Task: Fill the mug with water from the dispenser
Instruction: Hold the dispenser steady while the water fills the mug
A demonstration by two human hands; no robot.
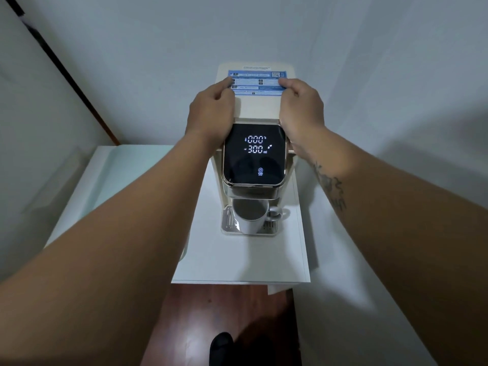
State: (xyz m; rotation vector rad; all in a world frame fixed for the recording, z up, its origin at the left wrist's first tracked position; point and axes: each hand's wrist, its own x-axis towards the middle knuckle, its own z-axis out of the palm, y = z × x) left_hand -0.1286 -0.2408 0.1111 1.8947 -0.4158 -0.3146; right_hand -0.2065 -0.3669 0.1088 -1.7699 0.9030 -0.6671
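On the white table (pixel 237 260), a white ceramic mug (pixel 250 219) stands upright on the silver drip tray (pixel 227 224) under the cream box-shaped water dispenser (pixel 257 109), handle out to three o'clock. At twelve o'clock, left hand (pixel 211 109) and right hand (pixel 303 108) grip the dispenser's top, both curled over its edges.

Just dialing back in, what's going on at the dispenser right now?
A person stands over the water dispenser with both hands on it. The left hand and right hand each grip a side of the dispenser top, by its blue label. The white mug already sits on the drip tray under the outlet, handle to the right. The display is lit, reading 000 °C and 300 ml. Whether the mug holds any water cannot be told.
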